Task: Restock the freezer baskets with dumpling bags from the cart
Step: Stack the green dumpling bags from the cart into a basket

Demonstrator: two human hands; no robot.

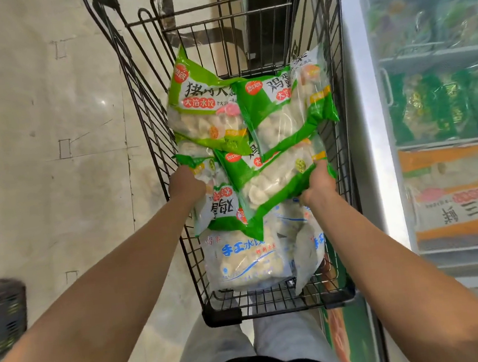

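Note:
A black wire cart (149, 107) stands in front of me with several green dumpling bags (204, 111) piled in it. Underneath lie white-and-blue dumpling bags (240, 262). My left hand (185, 183) grips the left edge of a green bag (219, 206) lying upside down. My right hand (318, 183) grips the right edge of another green bag (272, 180) that sits across the pile. The freezer (441, 109) runs along the right, its baskets holding green and orange bags behind glass.
A dark plastic crate (2, 317) sits on the tiled floor at the lower left. The freezer's pale rim (371, 139) runs close beside the cart's right side. My legs stand behind the cart's near end.

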